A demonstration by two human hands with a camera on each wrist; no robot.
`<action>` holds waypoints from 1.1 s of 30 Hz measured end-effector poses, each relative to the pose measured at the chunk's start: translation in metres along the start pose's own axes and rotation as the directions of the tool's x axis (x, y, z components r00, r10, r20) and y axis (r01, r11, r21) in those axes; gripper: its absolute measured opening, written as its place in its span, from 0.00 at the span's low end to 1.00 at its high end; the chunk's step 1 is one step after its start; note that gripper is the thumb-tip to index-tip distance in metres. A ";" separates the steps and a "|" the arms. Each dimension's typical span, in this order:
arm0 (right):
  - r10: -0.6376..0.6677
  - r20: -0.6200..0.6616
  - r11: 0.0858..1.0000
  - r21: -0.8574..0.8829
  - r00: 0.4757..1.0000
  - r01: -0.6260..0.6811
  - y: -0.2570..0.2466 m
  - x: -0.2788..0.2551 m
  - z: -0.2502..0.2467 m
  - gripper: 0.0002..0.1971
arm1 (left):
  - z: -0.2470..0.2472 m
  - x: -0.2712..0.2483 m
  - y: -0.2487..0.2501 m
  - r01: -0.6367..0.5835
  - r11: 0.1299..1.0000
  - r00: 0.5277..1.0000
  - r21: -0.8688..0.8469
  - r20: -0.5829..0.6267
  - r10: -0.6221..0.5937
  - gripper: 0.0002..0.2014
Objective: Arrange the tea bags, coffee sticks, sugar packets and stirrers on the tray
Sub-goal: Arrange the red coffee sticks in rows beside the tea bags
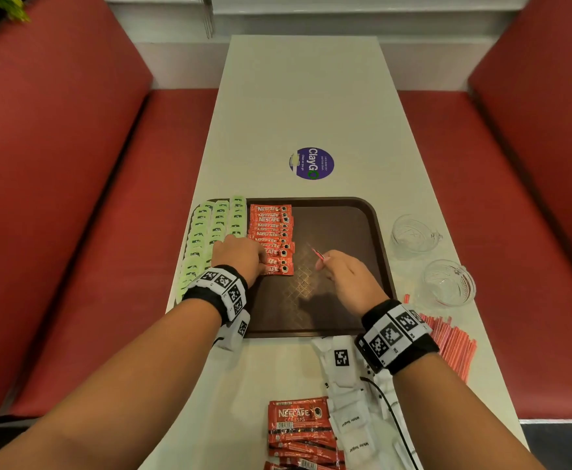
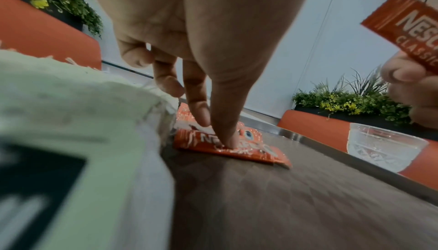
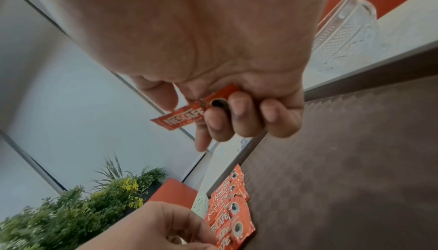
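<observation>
A brown tray (image 1: 339, 232) carries columns of green tea bags (image 1: 210, 232) at its left and one column of red coffee sticks (image 1: 271, 228) beside them. My left hand (image 1: 244, 257) presses straight fingertips (image 2: 225, 136) onto the nearest stick of that column (image 2: 249, 153). My right hand (image 1: 342, 276) hovers over the tray's middle and pinches one coffee stick (image 3: 182, 118) between thumb and fingers, clear of the tray. Loose coffee sticks (image 1: 298, 429) and white sugar packets (image 1: 352, 422) lie near the table's front edge. Red stirrers (image 1: 451, 344) lie to the right of the tray.
Two clear glass cups (image 1: 412, 234) (image 1: 447, 283) stand on the table right of the tray. A purple round sticker (image 1: 311, 163) is on the tabletop beyond it. Red bench seats flank the narrow table. The tray's right half is bare.
</observation>
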State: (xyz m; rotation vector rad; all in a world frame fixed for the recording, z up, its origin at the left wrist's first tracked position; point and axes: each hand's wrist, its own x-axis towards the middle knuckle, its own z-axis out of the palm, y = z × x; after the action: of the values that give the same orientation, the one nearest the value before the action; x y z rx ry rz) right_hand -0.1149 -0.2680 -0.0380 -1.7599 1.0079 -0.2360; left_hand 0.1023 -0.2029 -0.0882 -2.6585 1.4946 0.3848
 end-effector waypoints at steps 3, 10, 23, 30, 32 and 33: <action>-0.013 0.025 0.998 -0.067 1.000 0.015 -0.002 0.001 0.000 0.13 | -0.002 0.004 0.001 -0.005 1.000 1.000 -0.015 -0.002 0.005 0.08; -0.053 0.048 0.975 -0.211 0.997 0.062 0.003 0.002 0.003 0.08 | -0.007 0.004 0.005 -0.039 0.999 0.999 -0.024 0.031 0.039 0.08; -0.375 0.049 0.827 -0.434 0.926 0.357 -0.002 0.005 0.009 0.10 | -0.060 -0.038 0.022 -0.258 0.831 0.924 -0.493 0.125 0.362 0.23; -0.298 0.012 0.875 -0.397 0.955 0.278 -0.004 0.007 0.009 0.15 | -0.055 -0.048 0.008 -0.291 0.705 0.941 -0.647 -0.062 0.332 0.02; -0.281 -0.020 0.901 -0.348 0.959 0.257 -0.004 0.006 0.009 0.08 | -0.055 -0.049 0.005 -0.312 0.718 0.937 -0.623 -0.074 0.342 0.03; -0.278 -0.025 0.903 -0.349 0.960 0.252 -0.004 0.005 0.009 0.07 | -0.056 -0.049 0.003 -0.323 0.731 0.931 -0.602 -0.065 0.358 0.03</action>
State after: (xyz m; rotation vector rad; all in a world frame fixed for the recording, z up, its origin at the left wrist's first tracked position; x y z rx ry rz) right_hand -0.1044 -0.2654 -0.0404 -2.2263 0.8973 -0.3138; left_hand 0.0854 -0.1737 -0.0221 -2.7260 2.1495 1.1370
